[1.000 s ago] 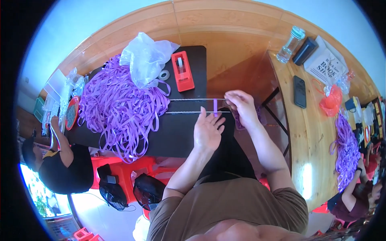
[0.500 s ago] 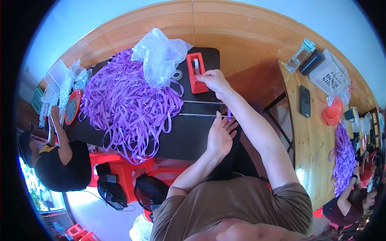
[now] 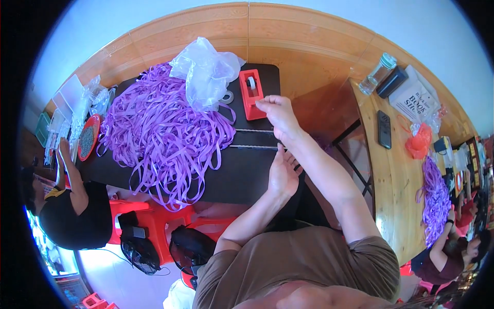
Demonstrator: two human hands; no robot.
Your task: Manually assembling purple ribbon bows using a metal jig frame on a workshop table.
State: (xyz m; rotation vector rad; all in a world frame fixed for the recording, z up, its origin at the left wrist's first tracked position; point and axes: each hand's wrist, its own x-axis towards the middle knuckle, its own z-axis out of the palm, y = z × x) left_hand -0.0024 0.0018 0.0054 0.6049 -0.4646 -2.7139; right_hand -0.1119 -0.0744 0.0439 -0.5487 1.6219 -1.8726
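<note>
My right hand (image 3: pixel 282 119) is pinched at the front end of the red tape dispenser (image 3: pixel 253 110); whatever lies between thumb and forefinger is too small to make out. Below it, my left hand (image 3: pixel 284 175) is held palm up with its fingers apart, near the table's right edge. Two thin pale strips (image 3: pixel 253 147) run side by side across the dark table, from the heap of purple ribbons (image 3: pixel 164 134) towards my hands. Their right ends are hidden behind my right forearm and left fingers.
A clear plastic bag (image 3: pixel 203 72) lies on the heap, beside a tape roll (image 3: pixel 228 97). A person in black (image 3: pixel 77 213) works at the left by a red tray (image 3: pixel 89 137). On the wooden table (image 3: pixel 396 201) at right are a phone (image 3: pixel 384 129), a bottle (image 3: pixel 378 74) and purple ribbons (image 3: pixel 435 201).
My right hand has shifted slightly right and down along the dispenser, fingers still pinched. My left hand has barely moved; the purple ribbon end near its fingertips is now out of sight.
</note>
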